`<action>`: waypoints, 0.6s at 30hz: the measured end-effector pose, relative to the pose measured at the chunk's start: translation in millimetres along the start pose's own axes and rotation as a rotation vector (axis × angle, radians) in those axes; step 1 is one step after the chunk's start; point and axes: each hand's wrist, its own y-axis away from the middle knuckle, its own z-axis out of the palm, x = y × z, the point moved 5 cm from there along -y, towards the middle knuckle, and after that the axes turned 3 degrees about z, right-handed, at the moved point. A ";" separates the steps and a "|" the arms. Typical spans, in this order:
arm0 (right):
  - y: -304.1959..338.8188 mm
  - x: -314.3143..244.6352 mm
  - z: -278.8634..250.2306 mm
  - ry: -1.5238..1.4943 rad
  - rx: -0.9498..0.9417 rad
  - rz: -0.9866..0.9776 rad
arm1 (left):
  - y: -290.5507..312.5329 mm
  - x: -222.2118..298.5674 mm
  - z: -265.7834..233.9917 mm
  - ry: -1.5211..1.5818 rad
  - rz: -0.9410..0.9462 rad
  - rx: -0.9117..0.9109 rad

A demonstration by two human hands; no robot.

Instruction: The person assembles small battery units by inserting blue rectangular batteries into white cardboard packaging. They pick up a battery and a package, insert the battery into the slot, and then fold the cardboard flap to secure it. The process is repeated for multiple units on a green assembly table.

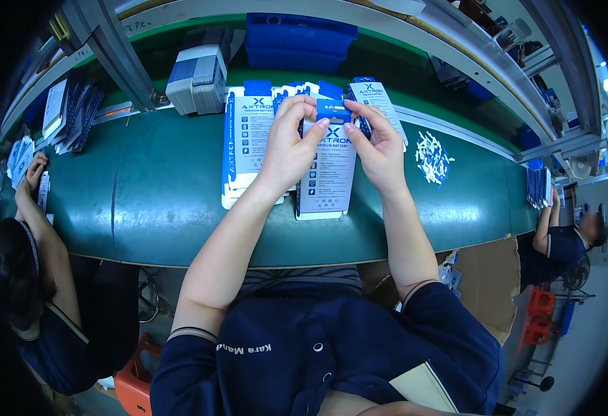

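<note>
My left hand (291, 139) and my right hand (380, 144) grip the top end of a white and blue battery box (330, 170), one at each upper corner. Both thumbs press near the blue hang tab (333, 111). The box lies in front of me on the green table, printed with a column of small icons; whatever is directly under it is hidden. To its left are flat stacked battery boxes (248, 145), partly overlapping. Another group of boxes (380, 104) lies just beyond my right hand.
A heap of small white and blue pieces (432, 158) sits to the right. Farther back stand a bundle of flat cartons (196, 78) and a blue bin (297, 41). Co-workers sit at the left (40, 277) and right (560, 239). An open brown carton (484, 281) is below the table edge.
</note>
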 end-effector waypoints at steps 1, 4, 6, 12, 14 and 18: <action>-0.1 0.3 -0.5 0.008 -0.006 0.005 | 0.0 -0.5 -0.1 0.006 -0.004 -0.002; -0.2 1.4 -1.0 0.013 -0.024 0.016 | -0.2 3.4 2.1 -0.008 0.049 -0.022; -0.3 0.7 -1.7 0.031 -0.013 -0.013 | -0.3 7.7 3.3 0.017 0.077 -0.025; -0.3 -11.9 -2.0 0.326 0.071 -0.225 | 0.5 15.1 -1.3 0.049 0.080 0.012; 1.4 -16.2 -1.0 0.394 0.083 -0.245 | 1.3 15.8 -2.1 0.026 0.098 0.028; 5.4 -18.9 -0.9 0.489 0.127 -0.246 | 0.2 15.7 -3.2 -0.001 0.104 0.032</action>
